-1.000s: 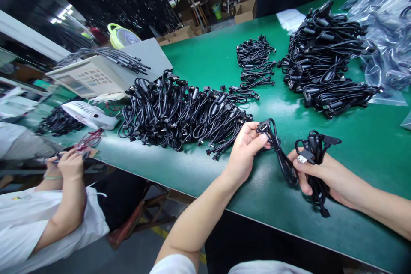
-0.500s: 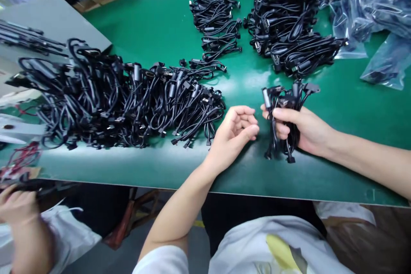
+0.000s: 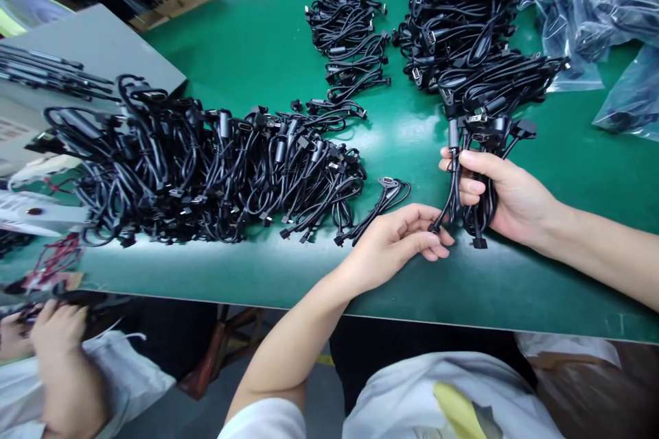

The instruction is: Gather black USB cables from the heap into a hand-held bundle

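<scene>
My right hand (image 3: pixel 515 195) is wrapped round a bundle of black cables (image 3: pixel 481 209), with connectors sticking out above and below the fingers. At the bundle's left side, my left hand (image 3: pixel 404 243) pinches the lower end of one black cable (image 3: pixel 452 195), near its small plug. The upper part of that cable runs past the right fingertips. Just behind my left hand, a looped black cable (image 3: pixel 384 202) with a metal-faced connector lies on the green table (image 3: pixel 309 267). A long pile of coiled black cables (image 3: pixel 221 171) spreads out to the left.
Further back lie a smaller row of cables (image 3: pixel 347 34) and a larger heap (image 3: pixel 463 27). Clear plastic bags (image 3: pixel 592 14) stand at the far right. Scissors (image 3: pixel 36 212), red wires (image 3: pixel 54 260) and a grey box (image 3: pixel 118 48) are left. Another person's hand (image 3: pixel 59 329) works there.
My left hand has moved right and closed on a cable's end at the bundle. My right hand and bundle have shifted slightly right. A looped cable now shows where my left hand was.
</scene>
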Demonstrator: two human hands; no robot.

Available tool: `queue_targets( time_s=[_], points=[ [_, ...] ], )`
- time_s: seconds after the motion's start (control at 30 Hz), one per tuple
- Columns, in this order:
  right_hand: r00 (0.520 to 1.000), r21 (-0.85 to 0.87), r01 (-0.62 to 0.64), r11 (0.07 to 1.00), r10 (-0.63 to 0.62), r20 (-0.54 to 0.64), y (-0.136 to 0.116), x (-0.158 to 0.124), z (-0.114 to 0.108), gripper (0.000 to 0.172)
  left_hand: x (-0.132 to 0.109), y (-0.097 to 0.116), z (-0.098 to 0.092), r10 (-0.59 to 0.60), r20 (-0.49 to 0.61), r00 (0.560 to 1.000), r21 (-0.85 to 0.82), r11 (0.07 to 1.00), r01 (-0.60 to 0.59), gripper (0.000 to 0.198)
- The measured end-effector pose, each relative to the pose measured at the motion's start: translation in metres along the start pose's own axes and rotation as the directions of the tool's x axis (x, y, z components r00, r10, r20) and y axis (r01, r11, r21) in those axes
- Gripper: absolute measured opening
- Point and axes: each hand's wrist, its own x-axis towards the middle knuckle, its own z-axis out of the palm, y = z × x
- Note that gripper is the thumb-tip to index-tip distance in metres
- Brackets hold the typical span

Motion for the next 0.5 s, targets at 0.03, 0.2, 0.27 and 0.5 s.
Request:
queue_targets(
  time_s=[0.03,0.2,0.27,0.5],
  points=[
    [1.0,0.0,-0.011,1.0,0.011,-0.003,0.0,0.0,0.0,0.013,0.0,0.0,0.0,0.0,0.006,1.0,-0.008,1.0,0.0,0.025],
    [1.0,-0.013,-0.019,1.0,0.018,-0.024,0.002,0.002,0.002,0.013,-0.003,0.001,-0.001,-0.006,0.014,1.0,-0.018,1.0,0.006,0.024],
    [0.999,-0.017,-0.016,1.0,0.015,-0.043,0.002,0.003,0.002,0.013,-0.002,0.0,-0.003,-0.007,0.023,1.0,-0.024,1.0,0.008,0.023],
    [0.995,-0.335,0.001,0.942,-0.035,-0.095,0.001,-0.005,-0.004,0.02,0.008,-0.002,0.014,-0.06,0.007,0.998,-0.109,0.992,0.061,0.022]
  ],
)
